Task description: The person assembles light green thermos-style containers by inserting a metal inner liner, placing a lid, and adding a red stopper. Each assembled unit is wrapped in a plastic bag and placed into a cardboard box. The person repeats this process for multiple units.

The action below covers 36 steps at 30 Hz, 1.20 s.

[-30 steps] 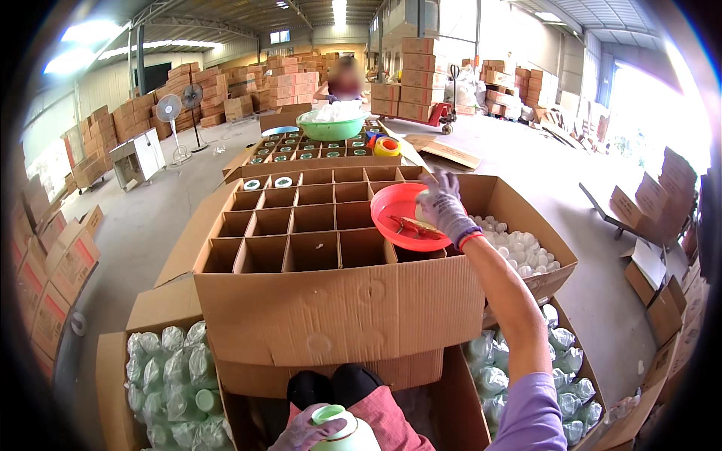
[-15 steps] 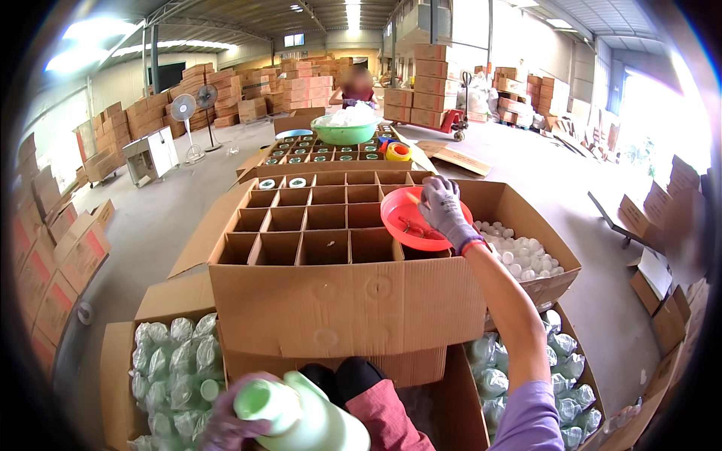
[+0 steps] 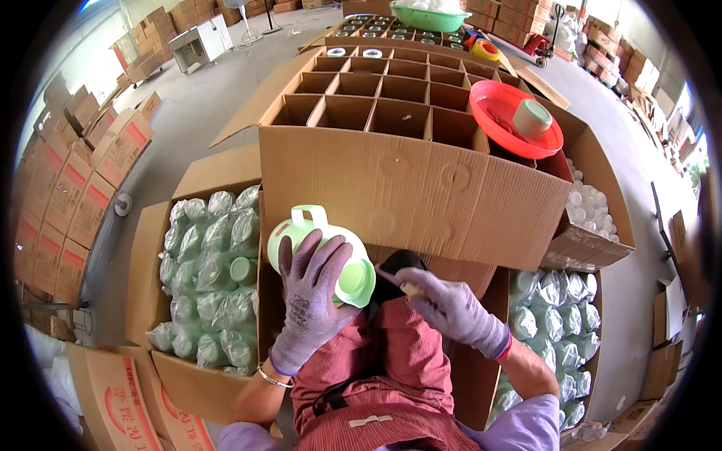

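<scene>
A pale green vacuum jug (image 3: 331, 233) with a loop handle lies tilted over my lap, its round mouth toward me. My left hand (image 3: 310, 289), in a grey-purple glove, is wrapped round its side. My gloved right hand (image 3: 456, 312) is closed on a small tool with a pale handle (image 3: 412, 289) and a thin dark tip, probably a knife. That tip is close to the jug's spout; I cannot tell whether it touches. Beyond, a red plastic bowl (image 3: 500, 139) rests on the divided carton, with a pale green cup (image 3: 532, 118) in it.
A large divided carton (image 3: 391, 180) stands ahead, with two white-topped items in its far cells. Cartons of bagged green jugs flank me at left (image 3: 214, 278) and right (image 3: 553, 323). White caps (image 3: 590, 207) fill a box at right. A green basin (image 3: 429, 19) stands farther off.
My right hand has come back from the red bowl to the jug with the small tool. The jug has risen from my lower left to my lap. A green cup now sits in the bowl.
</scene>
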Tool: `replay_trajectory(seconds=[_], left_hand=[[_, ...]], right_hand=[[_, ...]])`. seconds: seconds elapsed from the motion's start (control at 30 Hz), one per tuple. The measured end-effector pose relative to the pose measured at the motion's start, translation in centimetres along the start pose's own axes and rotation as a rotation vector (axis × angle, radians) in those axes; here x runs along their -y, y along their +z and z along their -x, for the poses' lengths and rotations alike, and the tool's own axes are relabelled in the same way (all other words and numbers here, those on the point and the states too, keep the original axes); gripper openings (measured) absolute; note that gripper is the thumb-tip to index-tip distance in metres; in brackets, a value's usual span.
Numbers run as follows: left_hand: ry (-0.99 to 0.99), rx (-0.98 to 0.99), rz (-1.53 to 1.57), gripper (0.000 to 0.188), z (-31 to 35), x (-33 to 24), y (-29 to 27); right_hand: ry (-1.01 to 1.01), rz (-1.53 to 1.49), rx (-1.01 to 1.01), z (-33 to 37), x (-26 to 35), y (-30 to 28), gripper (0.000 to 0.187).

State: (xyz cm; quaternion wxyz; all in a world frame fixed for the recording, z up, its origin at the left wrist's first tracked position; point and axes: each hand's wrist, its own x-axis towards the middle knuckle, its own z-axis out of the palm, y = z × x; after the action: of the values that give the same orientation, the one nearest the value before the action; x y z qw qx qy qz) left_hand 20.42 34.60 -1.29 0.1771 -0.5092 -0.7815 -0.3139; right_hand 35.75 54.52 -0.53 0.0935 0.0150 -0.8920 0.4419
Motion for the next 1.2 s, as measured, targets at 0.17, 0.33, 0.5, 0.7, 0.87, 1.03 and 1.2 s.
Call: replay_trajectory(seconds=[0.17, 0.33, 0.5, 0.7, 0.87, 1.03, 1.2], left_hand=[[0.036, 0.032, -0.07, 0.077, -0.1, -0.6, 1.1], [0.041, 0.054, -0.089, 0.077, -0.2, -0.7, 1.7], [0.097, 0.109, -0.145, 0.074, -0.3, -0.8, 1.8], [0.141, 0.136, -0.198, 0.073, 0.2, -0.6, 2.6], [0.143, 0.129, -0.227, 0.068, 0.4, -0.8, 2.9], [0.137, 0.062, -0.246, 0.064, 1.0, -1.0, 3.4], [0.141, 0.02, -0.292, 0.055, 2.4, -0.7, 4.5]], right_hand=[[-0.147, 0.51, 0.014, 0.6, -0.3, 0.5, 0.04], [-0.073, 0.739, 0.118, -0.2, -0.1, 0.1, 0.054], [-0.162, 0.853, -0.011, -0.9, -1.5, 0.7, 0.058], [-0.118, 0.97, 0.159, -1.3, -0.5, 0.7, 0.043], [-0.044, 0.911, 0.085, -1.3, 0.4, 1.3, 0.022], [0.113, 0.831, 0.151, -0.8, 0.0, 2.5, 0.023], [0.097, 0.554, 0.174, 0.1, -1.7, 3.9, 0.014]])
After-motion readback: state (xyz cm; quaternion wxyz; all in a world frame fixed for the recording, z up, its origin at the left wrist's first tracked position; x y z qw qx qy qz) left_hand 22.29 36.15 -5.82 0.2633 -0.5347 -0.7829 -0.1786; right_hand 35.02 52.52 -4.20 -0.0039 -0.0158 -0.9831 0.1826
